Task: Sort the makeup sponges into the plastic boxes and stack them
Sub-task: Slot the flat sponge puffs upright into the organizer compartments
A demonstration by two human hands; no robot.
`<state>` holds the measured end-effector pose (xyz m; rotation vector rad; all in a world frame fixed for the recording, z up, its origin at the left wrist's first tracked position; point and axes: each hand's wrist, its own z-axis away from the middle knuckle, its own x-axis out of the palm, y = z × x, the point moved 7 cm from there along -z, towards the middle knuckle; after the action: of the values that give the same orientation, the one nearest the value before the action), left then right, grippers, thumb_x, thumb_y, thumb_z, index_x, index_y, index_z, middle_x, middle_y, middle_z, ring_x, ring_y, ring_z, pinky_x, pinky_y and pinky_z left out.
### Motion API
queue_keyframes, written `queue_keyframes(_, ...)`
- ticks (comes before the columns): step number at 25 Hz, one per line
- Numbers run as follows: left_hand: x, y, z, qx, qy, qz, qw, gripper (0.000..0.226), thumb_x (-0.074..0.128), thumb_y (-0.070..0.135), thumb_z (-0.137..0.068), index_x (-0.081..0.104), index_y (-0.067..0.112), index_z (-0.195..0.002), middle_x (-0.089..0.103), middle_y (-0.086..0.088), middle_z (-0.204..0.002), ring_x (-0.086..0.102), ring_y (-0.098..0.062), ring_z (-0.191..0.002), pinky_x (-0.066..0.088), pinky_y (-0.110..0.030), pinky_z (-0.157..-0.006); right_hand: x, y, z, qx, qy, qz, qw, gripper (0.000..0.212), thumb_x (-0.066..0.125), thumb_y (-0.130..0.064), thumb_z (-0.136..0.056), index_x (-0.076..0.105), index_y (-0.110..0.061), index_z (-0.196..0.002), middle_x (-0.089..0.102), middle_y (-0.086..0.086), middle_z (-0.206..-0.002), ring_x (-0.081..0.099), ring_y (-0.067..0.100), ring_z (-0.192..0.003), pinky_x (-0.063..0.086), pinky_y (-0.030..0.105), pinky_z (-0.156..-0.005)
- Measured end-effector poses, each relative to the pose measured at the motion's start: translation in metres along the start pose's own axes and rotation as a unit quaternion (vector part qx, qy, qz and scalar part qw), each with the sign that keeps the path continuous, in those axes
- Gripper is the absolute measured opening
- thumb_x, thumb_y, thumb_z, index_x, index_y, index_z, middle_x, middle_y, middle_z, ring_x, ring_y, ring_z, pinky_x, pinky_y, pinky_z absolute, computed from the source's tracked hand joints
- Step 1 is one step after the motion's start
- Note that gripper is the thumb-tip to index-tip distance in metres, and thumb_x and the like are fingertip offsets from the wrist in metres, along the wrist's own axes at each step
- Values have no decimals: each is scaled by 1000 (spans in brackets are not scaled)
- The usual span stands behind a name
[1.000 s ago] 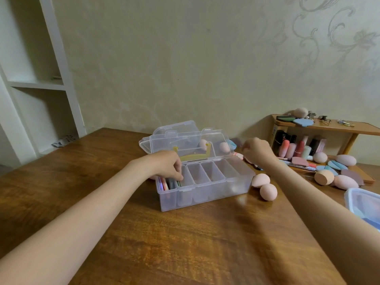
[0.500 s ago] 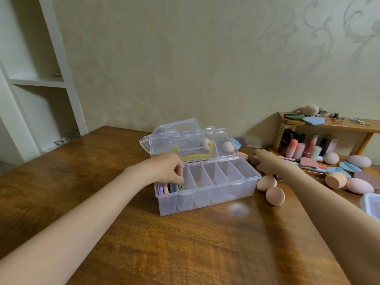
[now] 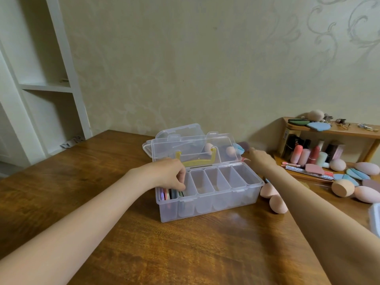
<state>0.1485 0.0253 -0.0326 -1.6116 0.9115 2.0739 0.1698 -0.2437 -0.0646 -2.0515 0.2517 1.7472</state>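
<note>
A clear plastic box [image 3: 207, 204] with several compartments stands mid-table, its lid [image 3: 191, 149] raised. Flat sponges [image 3: 170, 195] stand on edge in its leftmost compartment. My left hand [image 3: 166, 175] is over that compartment, with fingers and thumb curled onto the flat sponges. My right hand [image 3: 261, 159] is blurred. It reaches past the box's right rear corner with fingers stretched toward the blue and mauve flat sponges [image 3: 243, 146] lying there. Two pink egg sponges [image 3: 277, 204] lie against the box's right side, partly under my right forearm.
A second clear box [image 3: 178, 129] sits behind the first. At the right, a wooden rack [image 3: 333, 131] holds cosmetics, with more egg sponges [image 3: 342, 188] and blue flat sponges [image 3: 357, 174] in front. Another container's edge [image 3: 375, 219] shows far right. White shelving [image 3: 67, 58] stands at left.
My right hand has moved from beside the box's right end farther back, toward the flat sponges behind it. My left hand has stayed on the leftmost compartment.
</note>
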Motion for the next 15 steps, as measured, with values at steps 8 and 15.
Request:
queue_keyframes(8, 2, 0, -5, 10, 7, -8, 1000, 11, 64, 22, -85, 61, 19, -75, 58, 9, -70, 53, -5, -64, 39, -15, -55, -23, 7, 6, 32, 96, -297, 949, 28, 60, -15, -88, 52, -2, -112, 60, 13, -105, 50, 19, -83, 38, 18, -54)
queue_keyframes(15, 2, 8, -9, 0, 36, -10, 999, 21, 62, 25, -86, 53, 23, -67, 57, 5, -73, 54, -9, -66, 37, -18, -54, -75, -99, 123, -208, 169, -340, 902, 15, 53, -14, -90, 43, -9, -101, 64, 11, -70, 59, 27, -62, 47, 30, -57)
